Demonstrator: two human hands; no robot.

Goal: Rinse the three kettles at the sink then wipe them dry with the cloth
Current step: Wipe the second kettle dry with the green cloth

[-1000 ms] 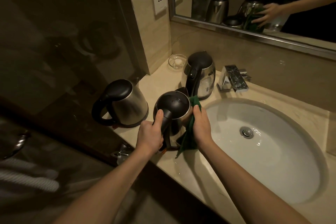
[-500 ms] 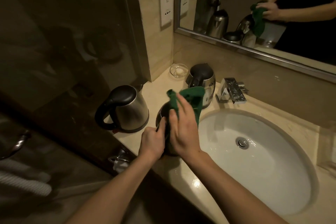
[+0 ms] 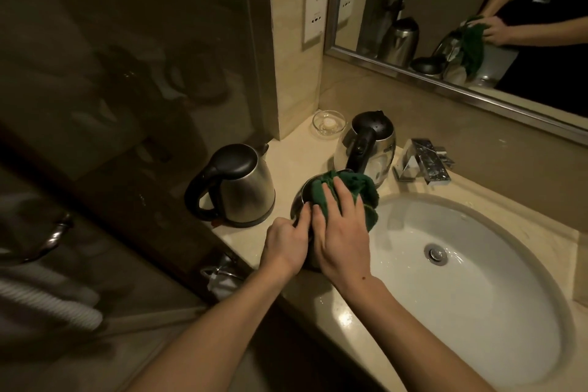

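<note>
Where right fingers (image 3: 343, 200) press, cloth (image 3: 366, 188) lies beneath.

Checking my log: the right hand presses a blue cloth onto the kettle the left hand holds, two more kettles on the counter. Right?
No: the head view shows the cloth the right hand presses on the kettle is green, not blue. The rest stands.

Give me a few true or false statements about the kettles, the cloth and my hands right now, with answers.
The right hand presses a green cloth onto the nearest kettle. True.
The left hand is empty. False: it holds that kettle.
The leftmost kettle's lid is open. False: it is shut.
A glass dish sits behind the kettles. True.
</note>
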